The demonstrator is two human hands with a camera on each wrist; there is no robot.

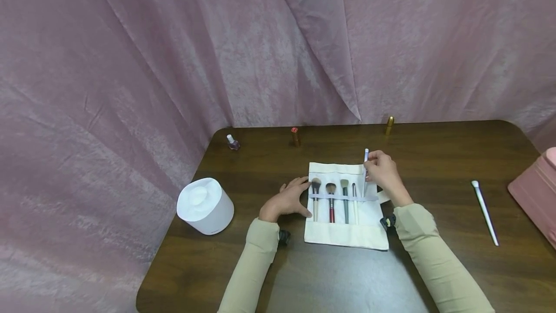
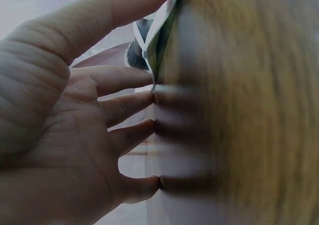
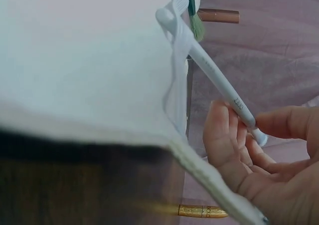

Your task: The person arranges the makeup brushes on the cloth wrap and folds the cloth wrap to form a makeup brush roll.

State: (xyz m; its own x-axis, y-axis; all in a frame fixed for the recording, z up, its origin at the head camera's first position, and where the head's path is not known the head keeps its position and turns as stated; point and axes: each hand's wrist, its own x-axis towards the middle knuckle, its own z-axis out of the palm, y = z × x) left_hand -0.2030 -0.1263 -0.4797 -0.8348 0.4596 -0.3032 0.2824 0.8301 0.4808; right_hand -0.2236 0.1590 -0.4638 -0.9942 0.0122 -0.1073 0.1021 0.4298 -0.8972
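A cream brush roll [image 1: 343, 235] lies spread on the table. Several makeup brushes, among them a red-handled brush [image 1: 331, 206] and a green-handled brush [image 1: 345, 206], sit under its elastic band [image 1: 323, 196]. My right hand [image 1: 382, 170] pinches a white makeup brush [image 3: 219, 83] between thumb and fingers near its upper end. In the right wrist view, that brush's lower end is through a loop of the elastic band. My left hand [image 1: 287, 200] is at the roll's left edge, fingers spread. Its thumb touches the cloth and its fingertips rest on the table [image 2: 249, 110].
Another white brush [image 1: 485, 214] lies to the right, near a pink case [image 1: 536, 192]. A white round-topped container [image 1: 210, 211] stands at left. Along the back are a nail polish bottle [image 1: 233, 143], a red-brown lipstick tube [image 1: 296, 136] and a gold tube [image 1: 389, 125].
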